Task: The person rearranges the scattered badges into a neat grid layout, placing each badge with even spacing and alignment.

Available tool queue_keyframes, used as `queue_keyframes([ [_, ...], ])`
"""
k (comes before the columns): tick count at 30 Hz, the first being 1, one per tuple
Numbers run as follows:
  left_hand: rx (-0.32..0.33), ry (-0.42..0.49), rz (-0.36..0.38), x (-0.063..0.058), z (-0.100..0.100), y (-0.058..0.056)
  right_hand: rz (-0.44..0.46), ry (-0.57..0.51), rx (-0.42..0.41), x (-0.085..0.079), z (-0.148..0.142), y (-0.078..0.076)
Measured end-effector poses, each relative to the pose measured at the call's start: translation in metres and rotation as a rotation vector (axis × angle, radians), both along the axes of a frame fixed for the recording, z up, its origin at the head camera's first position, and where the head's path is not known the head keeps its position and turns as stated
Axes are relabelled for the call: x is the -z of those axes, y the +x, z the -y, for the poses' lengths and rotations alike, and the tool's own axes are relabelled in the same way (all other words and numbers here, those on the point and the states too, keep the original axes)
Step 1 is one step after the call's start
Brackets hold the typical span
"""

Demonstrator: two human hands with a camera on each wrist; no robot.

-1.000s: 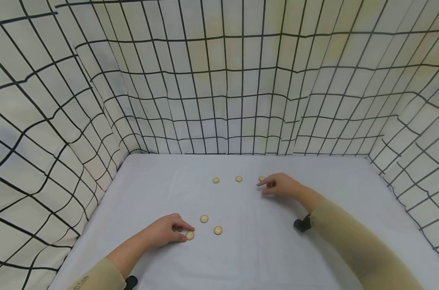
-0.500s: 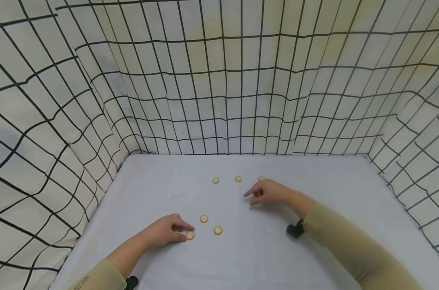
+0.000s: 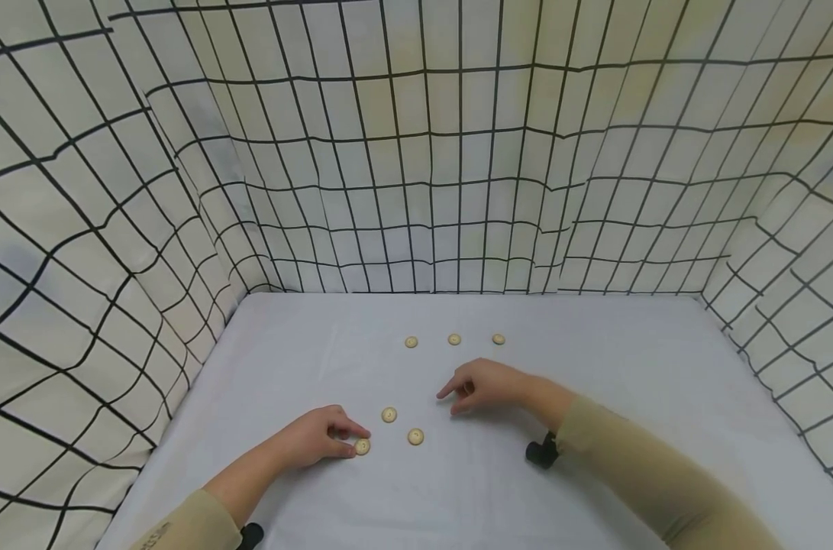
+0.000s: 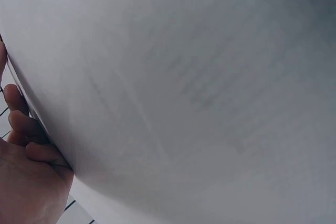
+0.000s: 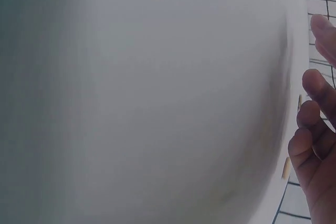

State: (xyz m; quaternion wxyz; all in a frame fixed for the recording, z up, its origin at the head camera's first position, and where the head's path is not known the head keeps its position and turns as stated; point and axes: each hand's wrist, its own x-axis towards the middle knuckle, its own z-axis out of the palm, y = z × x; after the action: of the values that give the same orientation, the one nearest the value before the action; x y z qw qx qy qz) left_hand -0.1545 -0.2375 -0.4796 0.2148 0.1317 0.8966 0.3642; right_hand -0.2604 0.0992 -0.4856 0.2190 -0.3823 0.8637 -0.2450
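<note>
On the white cloth, my left hand [image 3: 316, 439] pinches a cream round button [image 3: 363, 447] between thumb and index finger; in the left wrist view this hand [image 4: 31, 177] shows only at the edge. Two more such buttons lie just to its right, an upper button [image 3: 389, 415] and a lower button [image 3: 415, 436]. My right hand [image 3: 488, 386], index finger pointing left and the other fingers loosely bent, hovers with nothing held. Behind it a left button [image 3: 411, 342], a middle button [image 3: 454, 339] and a right button [image 3: 498, 338] form a row.
A white cloth [image 3: 306, 344] covers the table. Around its back and sides stand pale walls with a black grid [image 3: 457, 183]. Beneath each sleeve a black wrist camera [image 3: 542, 452] sticks out.
My right hand has moved left and nearer from the far right button, uncovering it. The left hand and the buttons stay where they were.
</note>
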Motion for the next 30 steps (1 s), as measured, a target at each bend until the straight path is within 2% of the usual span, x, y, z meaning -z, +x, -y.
queue_keyframes([
  [10, 0.004, 0.003, 0.0, 0.005, 0.002, 0.001, -0.012, -0.008, -0.094, -0.001, 0.028, 0.014],
  [16, 0.011, 0.013, -0.01, 0.007, 0.004, 0.001, -0.054, -0.014, -0.153, 0.001, 0.042, 0.022],
  [23, 0.0, -0.001, -0.005, 0.007, 0.002, 0.0, -0.055, -0.024, -0.173, 0.0, 0.048, 0.027],
  [30, 0.001, -0.01, -0.009, 0.005, 0.002, -0.001, -0.078, 0.011, -0.188, 0.004, 0.051, 0.028],
])
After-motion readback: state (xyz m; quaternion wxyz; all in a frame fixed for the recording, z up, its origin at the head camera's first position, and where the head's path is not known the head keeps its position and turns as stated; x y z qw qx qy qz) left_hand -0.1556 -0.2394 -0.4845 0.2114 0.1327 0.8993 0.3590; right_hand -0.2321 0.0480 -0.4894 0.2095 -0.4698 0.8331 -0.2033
